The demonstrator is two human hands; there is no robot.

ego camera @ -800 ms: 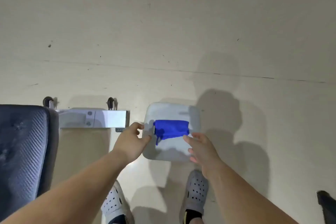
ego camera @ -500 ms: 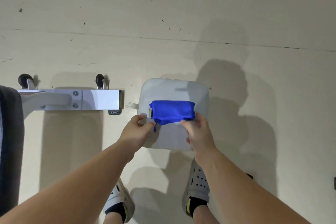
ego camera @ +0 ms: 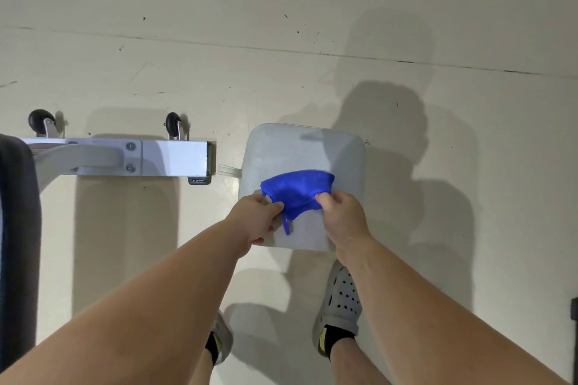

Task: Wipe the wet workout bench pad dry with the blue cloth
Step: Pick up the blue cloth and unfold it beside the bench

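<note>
Blue cloth (ego camera: pixel 297 189) on grey pad (ego camera: pixel 303 147), left hand (ego camera: pixel 256 217) and right hand (ego camera: pixel 342 217) at its corners (frame (ego camera: pixel 169 158) nearby)

Hemmed on the left by white frame bar (ego camera: pixel 169 159) and dark bench pad (ego camera: pixel 18 228); open floor (ego camera: pixel 484 181) beyond and right of gray cushion (ego camera: pixel 300 150).
</note>
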